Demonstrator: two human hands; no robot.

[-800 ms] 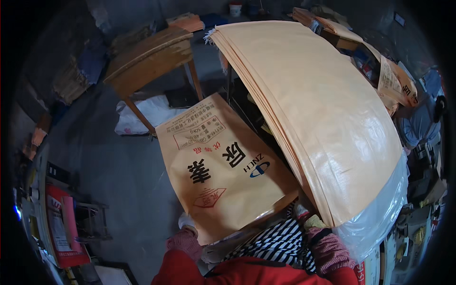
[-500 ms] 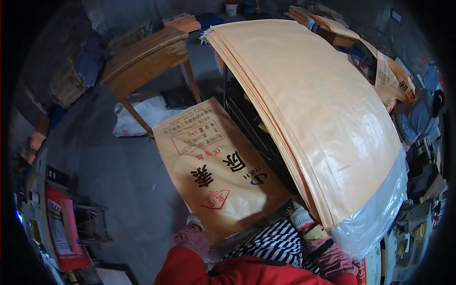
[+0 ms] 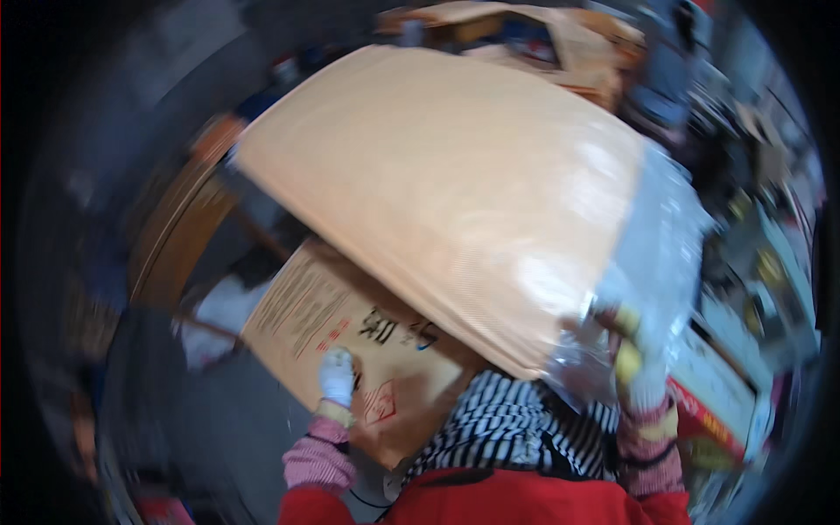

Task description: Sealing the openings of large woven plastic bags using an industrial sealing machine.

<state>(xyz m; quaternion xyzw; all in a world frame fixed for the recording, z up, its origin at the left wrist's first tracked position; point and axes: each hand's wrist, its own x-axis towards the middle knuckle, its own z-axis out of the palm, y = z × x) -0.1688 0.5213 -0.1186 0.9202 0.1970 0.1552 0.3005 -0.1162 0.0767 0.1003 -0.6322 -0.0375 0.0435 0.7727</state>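
Note:
My left hand (image 3: 337, 376), in a white glove, lies on top of a printed tan woven sack (image 3: 302, 328) at the lower left, fingers together and stretched forward. Above and right of that sack is a thick stack of plain tan woven sacks (image 3: 455, 175). Clear plastic liner film (image 3: 652, 236) sticks out from the stack's right end. My right hand (image 3: 632, 359), in a glove with yellow fingertips, is closed on the near corner of this plastic liner; motion blurs its fingers somewhat.
A wooden table (image 3: 179, 232) stands at the left, with a white bag (image 3: 223, 311) on the floor beside it. More tan sacks (image 3: 586, 44) are piled at the far side. Boxes and clutter (image 3: 726, 350) line the right. A person in blue (image 3: 661, 79) is at the far right.
My view has swung to the right. My left hand has moved from the printed sack's near edge onto its face. My right hand has gone from beside that sack to the plastic liner.

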